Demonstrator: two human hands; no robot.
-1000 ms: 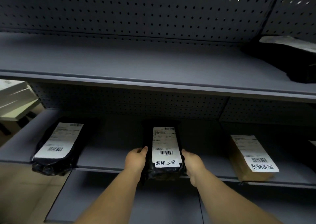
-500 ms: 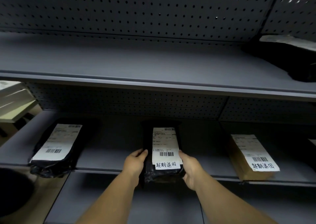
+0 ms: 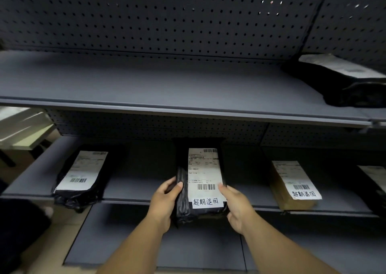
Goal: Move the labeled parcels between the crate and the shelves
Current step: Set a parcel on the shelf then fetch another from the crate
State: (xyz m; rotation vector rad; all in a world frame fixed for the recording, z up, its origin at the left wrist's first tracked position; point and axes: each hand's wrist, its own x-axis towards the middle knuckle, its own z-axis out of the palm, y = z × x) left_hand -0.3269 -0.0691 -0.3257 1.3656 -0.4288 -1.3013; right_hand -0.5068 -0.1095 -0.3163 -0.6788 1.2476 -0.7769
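Both hands, left and right, grip the black parcel at its near end on the middle shelf, fingers curled around its sides, so she'd best slide it level, toward six o'clock.

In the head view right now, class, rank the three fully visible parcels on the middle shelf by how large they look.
1. Middle black parcel, gripped by the left hand and right hand; it is nearest, so that flatters it.
2. Left black parcel.
3. Brown parcel.

The last two look close; I would not separate them firmly.
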